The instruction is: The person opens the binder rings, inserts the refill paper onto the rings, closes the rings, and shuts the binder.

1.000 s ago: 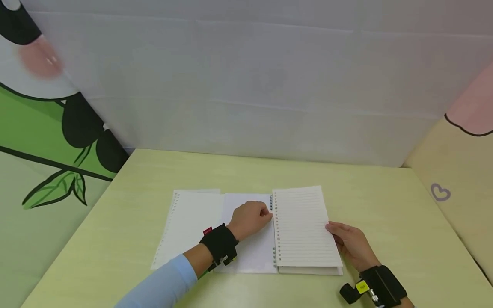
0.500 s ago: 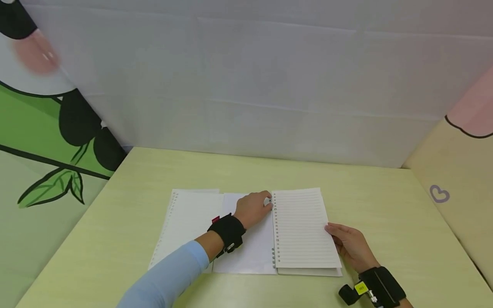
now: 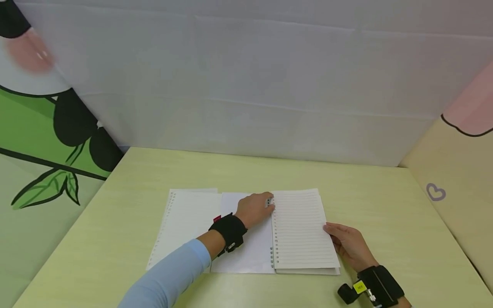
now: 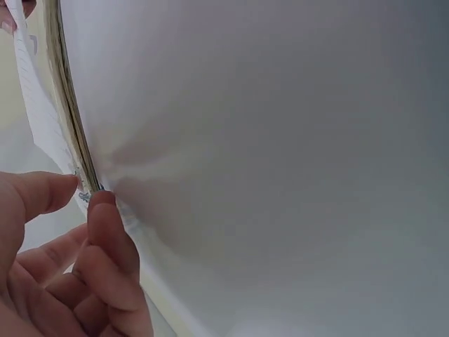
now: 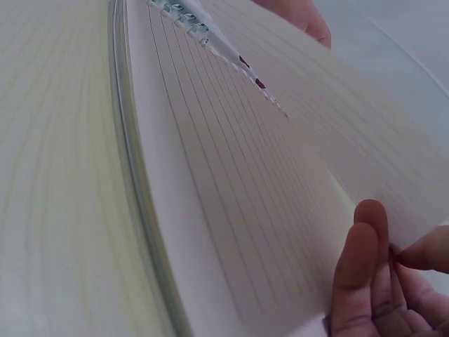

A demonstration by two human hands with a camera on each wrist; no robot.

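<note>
A loose-leaf notebook lies opened in the head view, its metal rings running down the middle. Over its right side is a lined, hole-punched sheet. My right hand pinches that sheet's right edge between thumb and fingers. In the right wrist view the sheet is raised above the lined pages beneath. My left hand grips the top end of the ring binding, thumb and forefinger on either side of it. The left wrist view shows those fingertips at the rings; the exact contact is partly hidden.
White hole-punched paper lies to the left, partly under my left forearm. The pale yellow table meets a white cloth wall behind. Side panels with printed cartoons stand left and right.
My left hand has moved up along the rings to their top end, its thumb and forefinger parting around them. The sheet has shifted slightly down; my right hand keeps its pinch.
</note>
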